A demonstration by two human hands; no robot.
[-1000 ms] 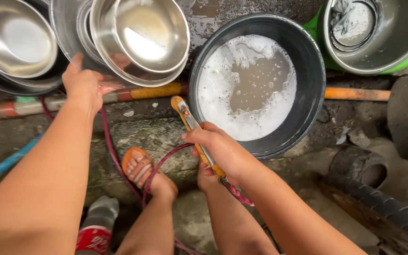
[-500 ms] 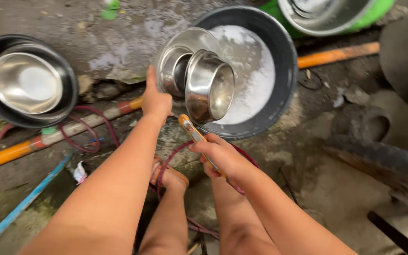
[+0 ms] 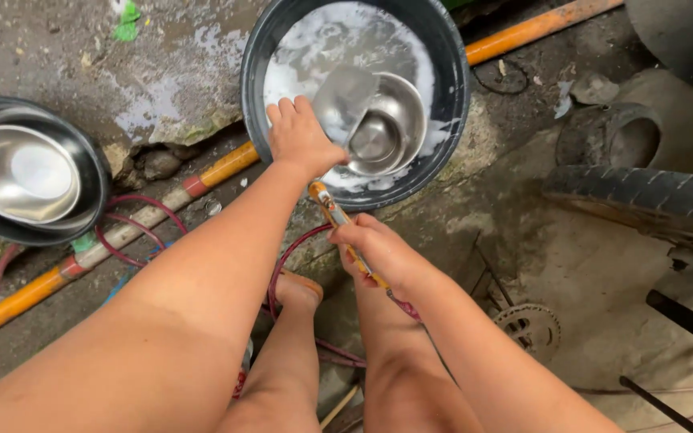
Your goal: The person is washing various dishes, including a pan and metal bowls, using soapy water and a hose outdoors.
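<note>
My left hand [image 3: 302,140] grips the soapy bowls [image 3: 374,120] in the basin [image 3: 443,136]; they could slip. My right hand [image 3: 378,250] clenches, I think, a brush [image 3: 338,220].

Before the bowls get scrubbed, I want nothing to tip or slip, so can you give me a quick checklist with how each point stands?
1. Left hand has hold of the steel bowls: ok, it grips them at the rim.
2. Bowls are inside the black basin: ok, tilted in the soapy water.
3. Right hand holds the orange-handled tool: ok, fingers closed around it, away from the basin.
4. Tool's working end is clean: cannot tell, the hand hides it.
5. Other steel bowl is out of the way: ok, it sits in a separate dark basin at left.
6. Footing: cannot tell, a red hose loops near the foot.
</note>
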